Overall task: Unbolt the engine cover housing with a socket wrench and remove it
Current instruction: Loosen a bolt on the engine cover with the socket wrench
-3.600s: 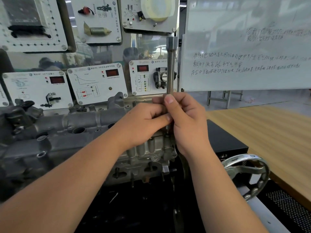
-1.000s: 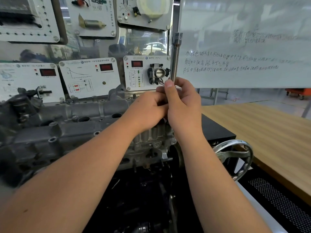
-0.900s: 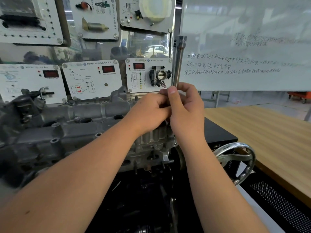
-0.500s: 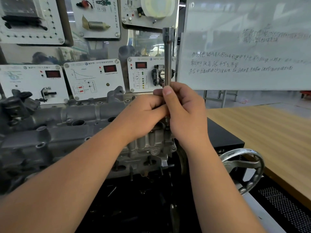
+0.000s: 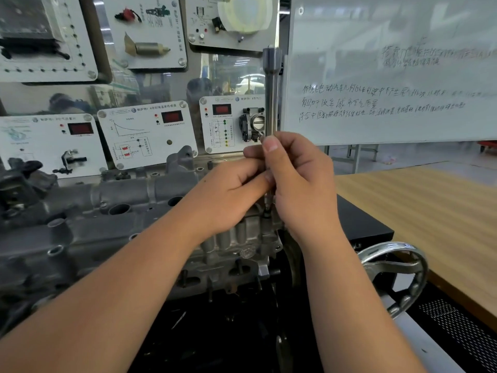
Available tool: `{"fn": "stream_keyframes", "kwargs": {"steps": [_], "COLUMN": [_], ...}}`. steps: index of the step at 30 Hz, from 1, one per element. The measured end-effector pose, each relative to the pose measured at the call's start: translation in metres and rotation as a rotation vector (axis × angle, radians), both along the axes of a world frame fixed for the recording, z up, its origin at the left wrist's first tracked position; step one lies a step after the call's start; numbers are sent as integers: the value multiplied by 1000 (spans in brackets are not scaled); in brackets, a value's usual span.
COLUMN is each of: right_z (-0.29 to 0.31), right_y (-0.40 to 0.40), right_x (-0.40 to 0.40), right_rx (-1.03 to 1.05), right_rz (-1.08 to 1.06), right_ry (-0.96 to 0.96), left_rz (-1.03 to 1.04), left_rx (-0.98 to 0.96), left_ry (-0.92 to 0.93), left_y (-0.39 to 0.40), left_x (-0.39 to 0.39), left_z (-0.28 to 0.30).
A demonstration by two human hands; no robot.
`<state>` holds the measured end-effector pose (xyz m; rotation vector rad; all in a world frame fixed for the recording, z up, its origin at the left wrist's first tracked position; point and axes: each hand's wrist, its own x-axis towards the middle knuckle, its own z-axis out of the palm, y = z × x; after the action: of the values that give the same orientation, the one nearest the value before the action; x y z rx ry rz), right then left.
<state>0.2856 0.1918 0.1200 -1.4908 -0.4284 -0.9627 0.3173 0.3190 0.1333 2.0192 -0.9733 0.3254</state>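
We are gripping the upright socket wrench [image 5: 272,98] shaft with both left hand [image 5: 231,192] and right hand [image 5: 301,181], keeping it plumb over the engine cover housing [image 5: 121,219] bolt.

Black stand [image 5: 360,227] carries grey engine [image 5: 107,211]. Shiny metal wheel [image 5: 395,273] on stand's right side. Wood table [image 5: 430,211] just beside stand, to right.
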Motion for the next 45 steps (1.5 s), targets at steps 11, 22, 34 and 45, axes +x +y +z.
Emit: {"fn": "stream_keyframes", "kwargs": {"steps": [11, 22, 34, 45], "right_z": [3, 3, 0, 0], "right_y": [4, 5, 1, 2], "right_x": [-7, -5, -1, -4], "right_rx": [11, 31, 64, 89], "right_rz": [-4, 44, 66, 65], "right_ry": [-22, 10, 19, -16], "left_rz": [-4, 4, -42, -22], "left_rx": [22, 30, 28, -5], "left_ry": [-33, -36, -10, -53], "left_y": [0, 0, 2, -1], "left_x": [5, -1, 1, 6], "left_z": [-3, -2, -3, -5]}}
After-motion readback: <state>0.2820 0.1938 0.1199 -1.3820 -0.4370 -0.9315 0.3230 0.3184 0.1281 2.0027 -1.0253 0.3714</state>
